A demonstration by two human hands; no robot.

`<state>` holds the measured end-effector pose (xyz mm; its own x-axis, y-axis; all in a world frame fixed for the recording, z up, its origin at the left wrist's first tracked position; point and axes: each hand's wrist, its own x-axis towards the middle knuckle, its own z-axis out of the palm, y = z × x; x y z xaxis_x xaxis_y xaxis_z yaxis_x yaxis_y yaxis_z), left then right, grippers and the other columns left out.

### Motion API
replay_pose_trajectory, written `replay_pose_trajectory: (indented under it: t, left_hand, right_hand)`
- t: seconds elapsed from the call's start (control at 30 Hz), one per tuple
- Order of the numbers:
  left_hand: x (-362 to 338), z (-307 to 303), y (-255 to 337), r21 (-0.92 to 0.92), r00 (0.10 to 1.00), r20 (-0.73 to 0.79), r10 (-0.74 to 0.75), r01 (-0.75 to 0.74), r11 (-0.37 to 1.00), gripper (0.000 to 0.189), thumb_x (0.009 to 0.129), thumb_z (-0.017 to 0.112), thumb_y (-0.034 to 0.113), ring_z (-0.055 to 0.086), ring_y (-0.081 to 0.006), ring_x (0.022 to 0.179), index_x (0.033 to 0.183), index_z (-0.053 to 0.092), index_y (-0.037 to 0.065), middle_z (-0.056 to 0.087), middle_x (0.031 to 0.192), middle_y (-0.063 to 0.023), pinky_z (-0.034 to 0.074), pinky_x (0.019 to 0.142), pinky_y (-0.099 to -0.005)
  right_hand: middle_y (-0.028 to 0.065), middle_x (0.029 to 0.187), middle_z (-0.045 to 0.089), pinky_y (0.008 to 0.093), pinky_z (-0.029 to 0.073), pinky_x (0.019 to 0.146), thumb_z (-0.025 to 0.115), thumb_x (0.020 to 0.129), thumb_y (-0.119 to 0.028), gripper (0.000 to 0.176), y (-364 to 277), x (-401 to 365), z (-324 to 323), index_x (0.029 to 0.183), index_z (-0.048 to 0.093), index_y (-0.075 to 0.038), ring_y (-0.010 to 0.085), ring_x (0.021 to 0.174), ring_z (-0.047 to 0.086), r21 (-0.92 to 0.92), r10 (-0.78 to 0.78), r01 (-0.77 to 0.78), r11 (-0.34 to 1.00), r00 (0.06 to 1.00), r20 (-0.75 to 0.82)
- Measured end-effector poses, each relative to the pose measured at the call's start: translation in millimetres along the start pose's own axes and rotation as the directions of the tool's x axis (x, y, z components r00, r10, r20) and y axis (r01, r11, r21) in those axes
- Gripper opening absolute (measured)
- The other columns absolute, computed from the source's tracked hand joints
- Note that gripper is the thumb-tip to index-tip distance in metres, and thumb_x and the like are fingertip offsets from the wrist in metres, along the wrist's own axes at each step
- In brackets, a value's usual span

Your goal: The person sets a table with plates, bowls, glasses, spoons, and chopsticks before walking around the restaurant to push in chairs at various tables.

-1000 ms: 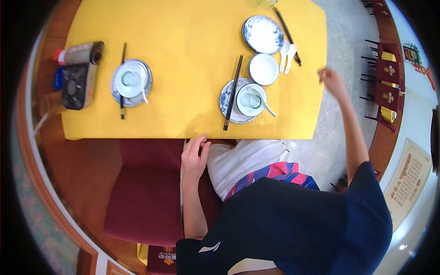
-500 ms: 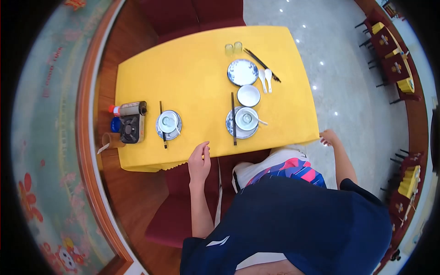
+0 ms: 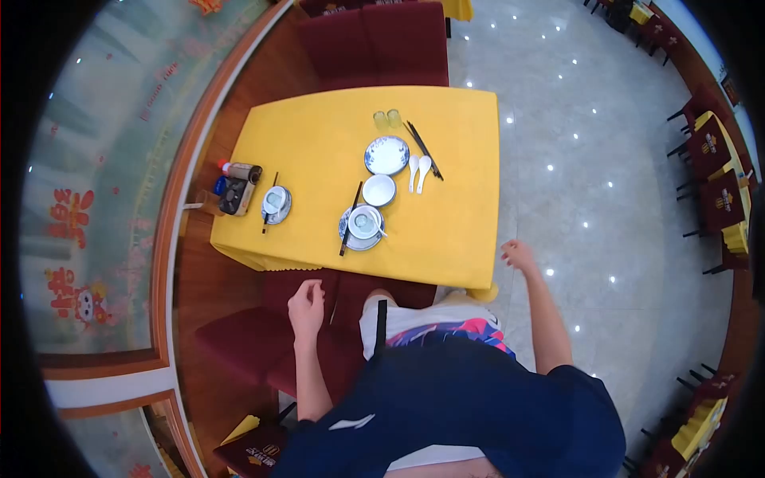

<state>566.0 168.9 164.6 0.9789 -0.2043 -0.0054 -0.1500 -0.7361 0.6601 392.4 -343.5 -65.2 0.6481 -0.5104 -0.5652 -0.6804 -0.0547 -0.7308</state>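
Below the table's front edge, over the dark red seat, my left hand hangs with loosely bent fingers and thumb apart, holding nothing. My right hand is over the floor just off the table's right front corner, fingers loosely curled, nothing visible in it. Nearest on the yellow tablecloth stands a bowl on a blue-patterned plate, a glass cup and a white spoon inside, black chopsticks alongside. Behind it are a white bowl, stacked-looking plates, two white spoons, more chopsticks and two glasses.
At the left, another bowl sits on a plate with chopsticks, beside a portable gas stove and a brown holder. Dark red seats adjoin the table. Tiled floor lies to the right, with other tables beyond.
The view has pulled back and turned, so more floor and seating shows. My left hand has moved away from the table edge; my right hand no longer touches the tablecloth corner.
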Motion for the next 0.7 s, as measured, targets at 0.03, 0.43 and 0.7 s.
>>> replay_pose_trajectory:
  t: [0.03,0.43,0.7]
  left_hand:
    - [-11,-5,13,-0.074,0.997,-0.030,-0.065,0.063,0.995,0.017,0.098,0.055,0.010,0.065,-0.0118,0.068,0.101,0.066,-0.002,0.067,0.075,-0.0089,0.053,0.062,-0.0259]
    - [-128,103,64,-0.640,0.949,0.020,-0.314,0.253,0.725,0.018,0.100,0.055,0.012,0.061,-0.0097,0.064,0.100,0.067,-0.001,0.066,0.077,-0.0067,0.052,0.060,-0.0228]
    - [-124,212,157,-0.650,0.996,0.055,-0.067,0.087,0.755,0.018,0.098,0.057,0.012,0.066,-0.0102,0.069,0.099,0.066,-0.004,0.069,0.080,-0.0072,0.052,0.063,-0.0243]
  right_hand:
    - [0.0086,0.077,0.070,0.0297,0.046,0.044,0.061,0.088,-0.027,0.028,-2,-1,7,0.104,0.067,-0.005,0.0155,0.053,0.063,0.012,0.016,-0.017,1.000,0.997,0.075]
    - [0.0084,0.067,0.066,0.0321,0.044,0.043,0.062,0.085,-0.025,0.021,157,-98,-123,0.085,0.067,-0.005,0.0173,0.053,0.061,-0.141,0.218,-0.223,0.964,0.974,-0.055]
    - [0.0144,0.083,0.070,0.0336,0.045,0.046,0.057,0.090,-0.019,0.019,279,-233,-315,0.099,0.064,-0.004,0.0238,0.062,0.067,-0.045,0.712,-0.716,0.697,0.698,-0.079]
